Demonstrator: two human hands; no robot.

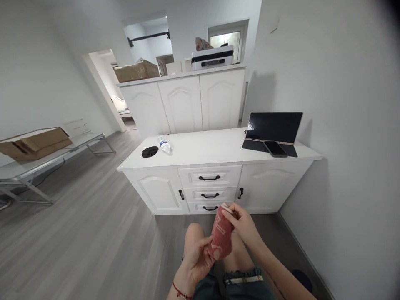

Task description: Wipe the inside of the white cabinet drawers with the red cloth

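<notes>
Above the person's lap, both hands hold a red sock (221,233) with a pale pattern and a whitish edge at its top. My left hand (200,257) grips its lower left side, thumb on the front and fingers behind. At the upper end, my right hand (242,223) pinches the pale edge between thumb and fingers. The sock hangs slightly tilted, partly covered by the fingers. Beneath it are bare knees and dark green shorts (243,285).
Ahead stands a white cabinet (209,158) with black handles. On its top are a plastic bottle (164,144), a black round object (150,151), a tablet (273,127) and a phone (275,149). A cardboard box (37,143) rests on a folding table at left; a wall rises at right.
</notes>
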